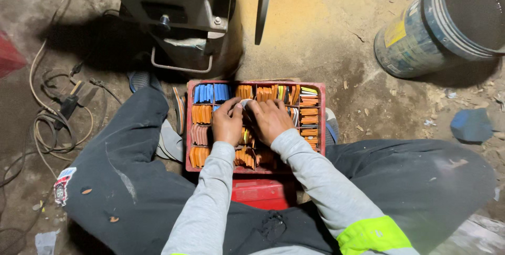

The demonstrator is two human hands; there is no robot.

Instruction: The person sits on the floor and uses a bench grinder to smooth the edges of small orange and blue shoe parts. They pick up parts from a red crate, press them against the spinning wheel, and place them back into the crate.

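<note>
Red compartment tray (321, 109) of orange and blue chips (201, 113) sits on the floor between the knees; left hand (227, 123) and right hand (271, 120) dig in, fingers curled, grip unclear. Drum (421, 34) at two o'clock.

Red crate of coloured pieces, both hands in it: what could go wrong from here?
1. The red crate sits between the knees on a smaller red box; pressing from the left hand and right hand might tip it.
2. The upright orange pieces are packed tightly; fingers could knock rows over or mix colours.
</note>
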